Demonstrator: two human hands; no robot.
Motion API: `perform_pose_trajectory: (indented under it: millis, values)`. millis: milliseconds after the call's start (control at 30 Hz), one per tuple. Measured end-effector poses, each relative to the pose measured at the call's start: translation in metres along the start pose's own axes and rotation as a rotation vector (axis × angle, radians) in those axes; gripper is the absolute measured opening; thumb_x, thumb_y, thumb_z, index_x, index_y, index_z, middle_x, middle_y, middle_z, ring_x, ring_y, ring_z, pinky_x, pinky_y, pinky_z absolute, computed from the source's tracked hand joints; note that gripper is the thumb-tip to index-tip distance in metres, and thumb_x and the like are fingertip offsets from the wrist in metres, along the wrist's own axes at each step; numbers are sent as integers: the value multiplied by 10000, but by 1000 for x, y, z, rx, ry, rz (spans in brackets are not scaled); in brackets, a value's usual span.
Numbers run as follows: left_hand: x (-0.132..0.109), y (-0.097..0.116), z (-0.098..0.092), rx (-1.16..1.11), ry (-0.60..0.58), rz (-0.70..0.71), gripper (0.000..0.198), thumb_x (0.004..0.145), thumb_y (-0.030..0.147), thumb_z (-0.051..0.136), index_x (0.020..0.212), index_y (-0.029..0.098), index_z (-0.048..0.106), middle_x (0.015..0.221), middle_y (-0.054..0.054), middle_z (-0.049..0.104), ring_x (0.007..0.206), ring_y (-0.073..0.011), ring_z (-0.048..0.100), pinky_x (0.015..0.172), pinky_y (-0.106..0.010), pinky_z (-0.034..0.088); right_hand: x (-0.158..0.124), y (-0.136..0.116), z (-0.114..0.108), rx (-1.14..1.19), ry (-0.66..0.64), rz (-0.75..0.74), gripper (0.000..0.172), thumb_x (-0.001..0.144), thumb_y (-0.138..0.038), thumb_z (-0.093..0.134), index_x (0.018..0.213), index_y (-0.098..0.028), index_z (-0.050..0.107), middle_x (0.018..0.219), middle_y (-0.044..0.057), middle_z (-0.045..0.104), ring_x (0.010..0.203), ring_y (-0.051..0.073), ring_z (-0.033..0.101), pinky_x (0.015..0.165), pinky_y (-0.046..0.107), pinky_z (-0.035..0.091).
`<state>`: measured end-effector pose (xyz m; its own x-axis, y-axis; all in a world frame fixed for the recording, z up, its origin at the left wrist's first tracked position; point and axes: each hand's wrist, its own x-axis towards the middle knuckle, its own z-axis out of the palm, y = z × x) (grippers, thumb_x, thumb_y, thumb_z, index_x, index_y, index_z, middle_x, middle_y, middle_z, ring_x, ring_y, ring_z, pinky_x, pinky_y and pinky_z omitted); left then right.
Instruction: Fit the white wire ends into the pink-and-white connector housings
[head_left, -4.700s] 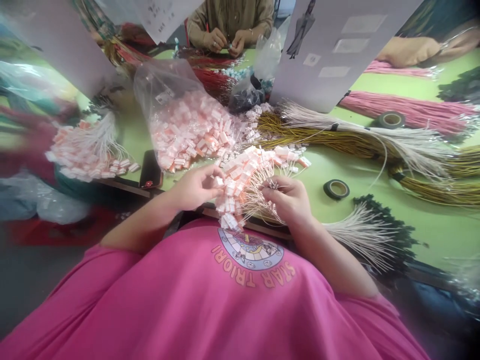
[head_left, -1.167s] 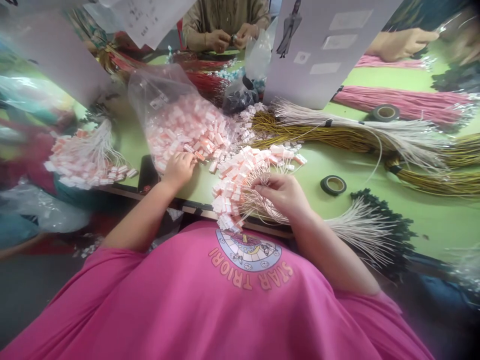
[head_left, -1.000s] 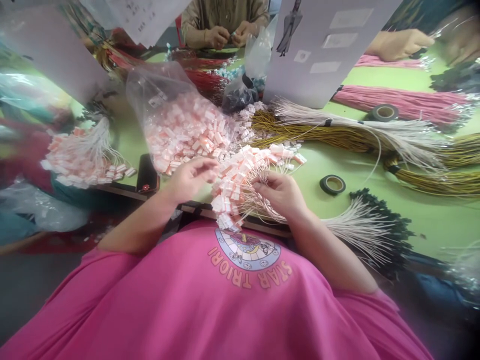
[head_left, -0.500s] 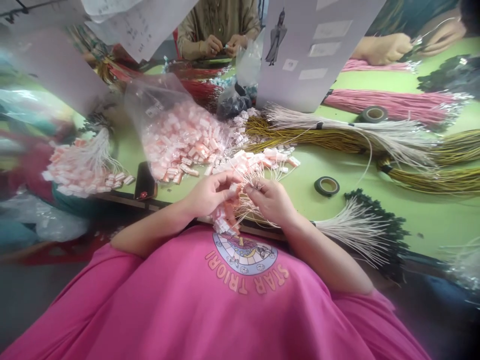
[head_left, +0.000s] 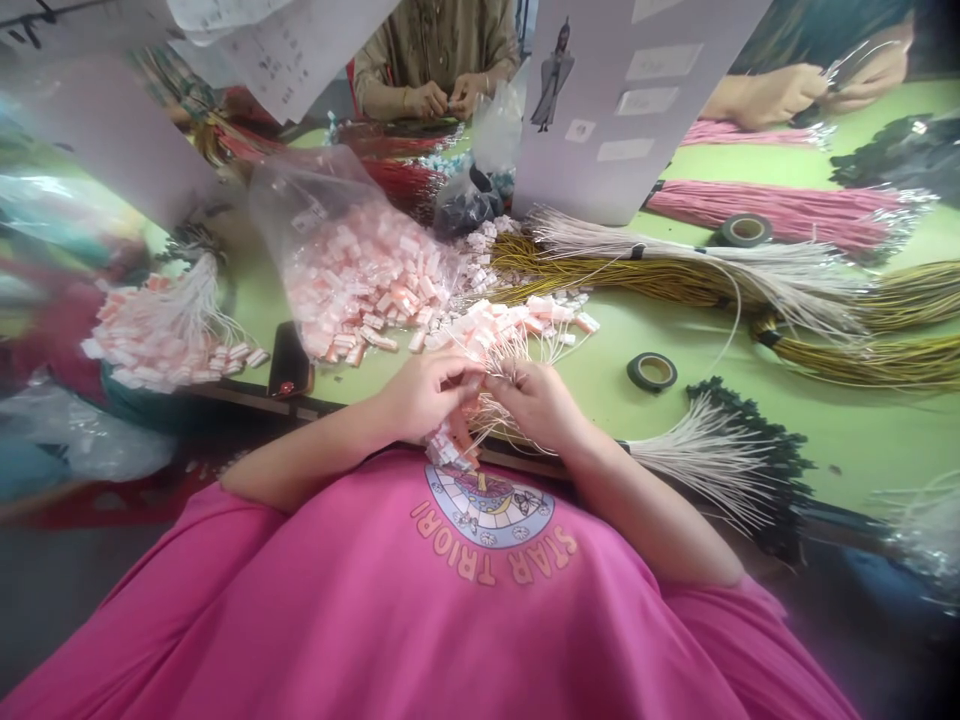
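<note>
A fan-shaped bundle of thin, pale cords (head_left: 514,348), tipped with small, blocky pink-and-white pieces (head_left: 544,315), is held at the front edge of a smooth green table (head_left: 862,425). The cords are pinched between the thumb and fingers of the right hand (head_left: 538,402). The fingers of the left hand (head_left: 435,395) are drawn narrow beside the right fingertips; whether a piece is gripped there cannot be told. Similar loose blocks are heaped inside a crinkled, clear plastic bag (head_left: 281,200), beyond the left hand. A ring-shaped tape roll (head_left: 652,388) is placed near the right hand. Farther back, slender golden strands (head_left: 600,268) are overlaid by a long white sheaf (head_left: 750,262).
</note>
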<state>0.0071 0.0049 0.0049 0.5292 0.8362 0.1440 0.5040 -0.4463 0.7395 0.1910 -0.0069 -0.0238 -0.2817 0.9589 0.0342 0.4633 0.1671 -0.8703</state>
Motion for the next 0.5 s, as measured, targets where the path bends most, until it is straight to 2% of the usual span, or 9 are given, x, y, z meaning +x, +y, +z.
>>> perform_pose_trajectory:
  millis: [200, 300, 500]
  values:
    - [0, 2, -1, 16, 64, -49, 176, 816, 171, 590, 962, 152, 687, 955, -61, 699, 848, -150, 631, 750, -280, 510, 0, 2, 3, -39, 69, 29, 289, 843, -320, 484, 588, -187, 459, 548, -28, 453, 554, 99, 396, 535, 259, 299]
    - [1, 2, 2, 2, 36, -21, 160, 820, 160, 578, 931, 157, 693, 892, -53, 694, 802, -143, 620, 720, -277, 505, -1, 4, 9, -70, 112, -16, 260, 859, -305, 443, 624, -198, 410, 588, -20, 466, 567, 102, 387, 536, 259, 292]
    - [0, 3, 6, 30, 35, 56, 107, 797, 102, 598, 836, 142, 689, 791, -41, 669, 746, -131, 592, 709, -269, 486, -5, 6, 11, -105, 72, -44, 237, 882, -307, 399, 673, -199, 430, 634, 6, 510, 595, 123, 431, 564, 273, 321]
